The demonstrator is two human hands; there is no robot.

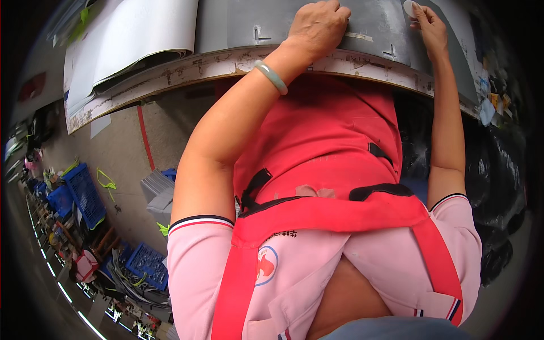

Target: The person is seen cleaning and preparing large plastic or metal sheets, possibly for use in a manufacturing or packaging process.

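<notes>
My left hand (320,27) rests low over the dark grey board (243,22) on the workbench, its fingers curled in and their tips hidden. Whether anything lies inside that hand, I cannot make out. My right hand (432,29) is over the board's right part, thumb and fingers pinching a small round white disc (411,8). Between the hands a pale strip (359,37) sticks to the board near its front. White right-angled corner marks (262,35) show on the board's surface, one by each hand.
Large white sheets (141,34) lie stacked and curling on the bench's left. The worn bench edge (226,67) runs before my red apron. Black plastic bags (493,181) bulge at right. Blue crates (85,195) and grey stacked pieces (158,192) stand on the floor at left.
</notes>
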